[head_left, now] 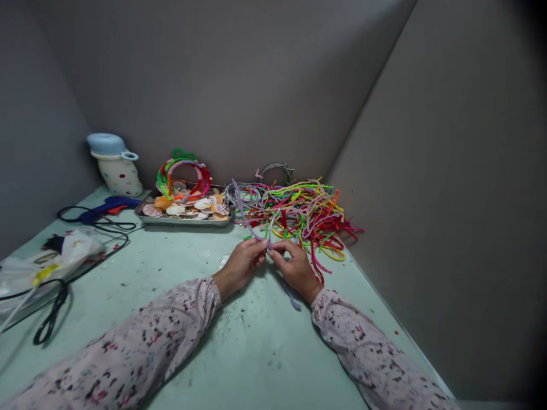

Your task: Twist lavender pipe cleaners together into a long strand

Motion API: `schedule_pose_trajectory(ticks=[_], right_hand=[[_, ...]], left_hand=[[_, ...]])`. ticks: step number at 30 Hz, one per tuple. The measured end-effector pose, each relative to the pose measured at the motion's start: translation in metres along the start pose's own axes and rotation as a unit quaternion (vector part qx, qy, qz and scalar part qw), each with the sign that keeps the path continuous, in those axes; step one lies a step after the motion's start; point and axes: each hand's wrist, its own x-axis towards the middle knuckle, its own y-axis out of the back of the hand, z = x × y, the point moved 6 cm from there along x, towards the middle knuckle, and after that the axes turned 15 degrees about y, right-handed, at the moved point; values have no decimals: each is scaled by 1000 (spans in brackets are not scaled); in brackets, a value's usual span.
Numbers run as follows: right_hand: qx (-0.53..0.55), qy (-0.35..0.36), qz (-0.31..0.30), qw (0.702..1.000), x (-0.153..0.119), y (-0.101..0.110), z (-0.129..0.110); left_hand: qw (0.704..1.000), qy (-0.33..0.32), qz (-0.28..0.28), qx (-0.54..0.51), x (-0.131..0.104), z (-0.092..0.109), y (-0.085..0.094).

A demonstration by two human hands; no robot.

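Between my two hands is a lavender pipe cleaner [243,209], with one length standing up and to the left and a looser end hanging down to the right under my right hand. My left hand [243,261] pinches it between thumb and fingertips. Close beside it, my right hand [296,266] pinches the same spot, where the strand looks coiled or twisted. A paler strand [272,222] also rises from there; what it is made of I cannot make out. Just behind the hands lies a tangled heap of many-coloured pipe cleaners [307,208].
A metal tray [188,222] of seashells [205,203] stands at the back, with colourful pipe-cleaner rings [204,181] on it. To its left are a blue-lidded bottle [119,171], a blue tool [100,209], black cable [51,324] and a plastic bag [81,245]. Walls enclose the table [265,353].
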Motion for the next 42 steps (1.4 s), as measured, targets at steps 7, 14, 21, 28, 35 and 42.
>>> schedule_pose_trajectory(ticks=[7,14,21,28,35,42], right_hand=[[6,4,-9,1000,1,0,-4],[7,-1,-10,1000,0,0,-2],[7,6,-11,1000,0,-1,-1],[9,19,-10,1000,1,-1,-4],[4,3,-6,1000,0,0,0],[-39,2,26,999,2,3,2]], left_hand=[[1000,2,-13,-13,-1,1,-2],[1000,2,-8,-6,-1,0,-2],[1000,3,-14,-7,0,0,-2],[999,12,-26,-23,1,-1,-1],[1000,-1,-4,-3,0,-1,-2],[985,-86,98,109,-5,7,4]])
